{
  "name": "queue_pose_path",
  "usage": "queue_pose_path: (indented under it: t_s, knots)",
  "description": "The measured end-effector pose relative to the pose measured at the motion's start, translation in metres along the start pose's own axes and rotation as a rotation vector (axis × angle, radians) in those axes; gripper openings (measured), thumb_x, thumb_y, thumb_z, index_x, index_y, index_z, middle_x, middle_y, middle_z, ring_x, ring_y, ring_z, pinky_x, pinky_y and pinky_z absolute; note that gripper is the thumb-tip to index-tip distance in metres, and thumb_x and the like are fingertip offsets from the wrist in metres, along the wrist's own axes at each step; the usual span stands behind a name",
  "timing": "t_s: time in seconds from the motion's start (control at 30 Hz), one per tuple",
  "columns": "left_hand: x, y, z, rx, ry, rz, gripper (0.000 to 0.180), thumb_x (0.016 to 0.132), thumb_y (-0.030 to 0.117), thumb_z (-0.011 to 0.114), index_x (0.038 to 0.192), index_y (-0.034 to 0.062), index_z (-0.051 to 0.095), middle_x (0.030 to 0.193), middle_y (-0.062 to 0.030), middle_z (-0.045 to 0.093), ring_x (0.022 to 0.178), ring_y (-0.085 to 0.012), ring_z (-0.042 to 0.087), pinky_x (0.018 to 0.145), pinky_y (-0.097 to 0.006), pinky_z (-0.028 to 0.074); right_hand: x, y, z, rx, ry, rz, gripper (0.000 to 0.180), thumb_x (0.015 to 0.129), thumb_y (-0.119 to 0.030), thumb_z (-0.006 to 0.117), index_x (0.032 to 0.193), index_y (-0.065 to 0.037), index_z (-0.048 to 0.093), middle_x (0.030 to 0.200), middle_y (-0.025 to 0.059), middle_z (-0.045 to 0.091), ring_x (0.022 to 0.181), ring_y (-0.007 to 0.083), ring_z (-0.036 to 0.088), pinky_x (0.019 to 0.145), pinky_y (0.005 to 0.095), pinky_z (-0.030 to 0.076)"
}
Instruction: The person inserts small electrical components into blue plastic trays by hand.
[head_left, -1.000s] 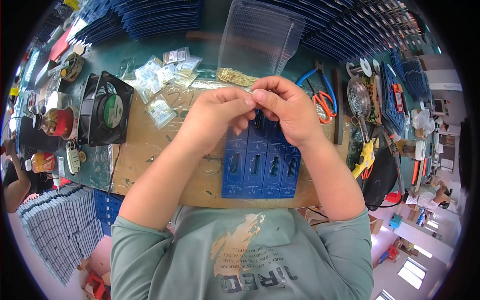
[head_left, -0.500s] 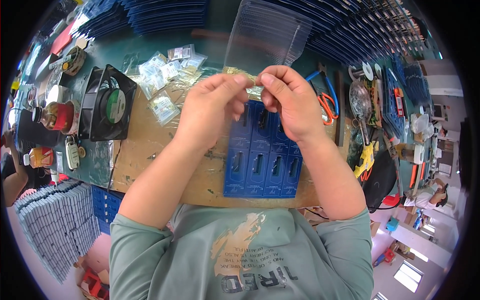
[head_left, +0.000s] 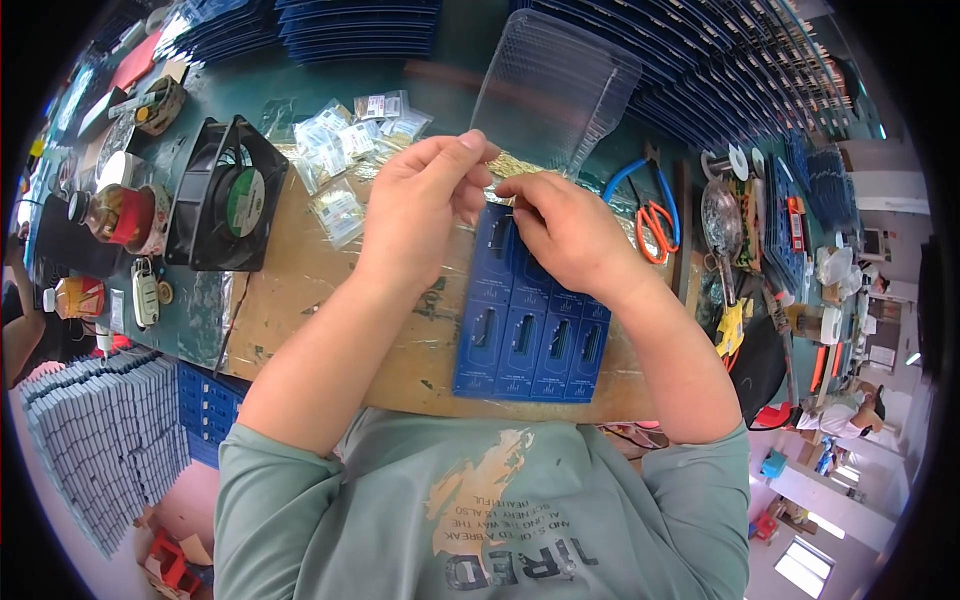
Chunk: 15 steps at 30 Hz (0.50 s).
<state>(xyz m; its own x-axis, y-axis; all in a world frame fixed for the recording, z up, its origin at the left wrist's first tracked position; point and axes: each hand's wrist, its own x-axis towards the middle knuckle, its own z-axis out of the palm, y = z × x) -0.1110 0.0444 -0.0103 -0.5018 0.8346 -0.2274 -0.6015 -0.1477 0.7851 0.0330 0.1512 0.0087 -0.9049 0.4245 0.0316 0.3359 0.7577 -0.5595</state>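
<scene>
A blue circuit board panel (head_left: 508,383), divided into several boards with dark oblong slots, lies on the brown work mat in front of me. My right hand (head_left: 575,238) is over its far part, thumb and fingers pinched near the far edge. A thin, pale sliver shows at those fingertips, too small to name. Just left of the panel, my left hand (head_left: 415,205) is raised, thumb against the fingers; what it pinches, if anything, is hidden. Beyond both hands lies a heap of thin gold-coloured metal pieces (head_left: 513,166), partly covered by the hands.
Small clear packets (head_left: 338,212) and a black fan (head_left: 222,205) are on the left. A clear plastic tray (head_left: 560,75) stands at the back, near stacked blue boards (head_left: 720,75). Blue-handled pliers (head_left: 668,190) and orange-handled scissors (head_left: 655,235) lie on the right.
My hands, close together before, have parted. The right hand has come down nearer over the blue panel; the left stays raised. The whole view has shifted slightly.
</scene>
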Motion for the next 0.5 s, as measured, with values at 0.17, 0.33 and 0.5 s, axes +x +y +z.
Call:
queue_pose_path:
  t_s: [0.17,0.33,0.5]
  knots:
    - [0.0,-0.001,0.0,0.028,-0.007,-0.004,0.024,0.096,0.023,0.062,0.097,-0.0009,0.067,0.078,-0.0026,0.062,0.065,-0.0099,0.055,0.059,-0.025,0.045,0.005,-0.002,-0.004,-0.01,-0.03,0.037,0.025,0.086,-0.008,0.055,0.109,-0.003,0.064,0.105,0.0199,0.066,0.093,0.038,0.064,0.082,0.0453,0.051]
    - [-0.001,0.0,0.001,0.017,0.002,-0.011,0.024,0.095,0.024,0.063,0.096,0.0005,0.068,0.077,-0.0009,0.063,0.065,-0.0078,0.055,0.059,-0.024,0.044,0.006,-0.006,-0.009,0.019,-0.09,0.102,0.026,0.085,-0.009,0.056,0.109,-0.003,0.064,0.101,0.0195,0.067,0.093,0.0376,0.064,0.081,0.0454,0.051]
    - [-0.001,0.0,0.002,0.014,-0.003,-0.004,0.024,0.094,0.025,0.064,0.095,0.0015,0.069,0.077,0.0001,0.063,0.065,-0.0062,0.054,0.059,-0.022,0.044,0.009,-0.01,-0.006,-0.018,-0.061,0.082,0.025,0.085,-0.01,0.058,0.108,-0.004,0.064,0.101,0.0188,0.067,0.092,0.0377,0.064,0.081,0.0454,0.051]
